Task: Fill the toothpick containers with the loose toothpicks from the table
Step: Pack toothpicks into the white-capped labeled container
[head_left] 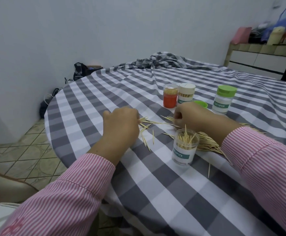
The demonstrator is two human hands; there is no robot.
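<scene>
From my seat, the open container (185, 147) stands uncapped at about five o'clock from the middle of the checked tablecloth (155, 193), partly filled, with toothpick tips bristling above its rim. My left hand (121, 124) sits at nine o'clock from it, curled narrow, a small bunch of toothpicks (143, 119) poking from the fingertips. My right hand (196, 114) lies at twelve o'clock from the container, fingers folded down over the scattered sticks; whether it has any pinched I cannot tell. The main heap (207, 143) lies just beside the container at three o'clock, partly under my right sleeve (261, 160). Farther off at twelve and one o'clock stand the orange jar (169, 96), the white-capped jar (186, 95), the green-capped jar (223, 100) and a loose green lid (201, 104). My worries: the right forearm passes close over the open container, so a careless pull back could tip it and spill the lot. The sleeve could also drag the heap toward the table edge. And sticks dropped in crosswise would jam against those already leaning inside.
</scene>
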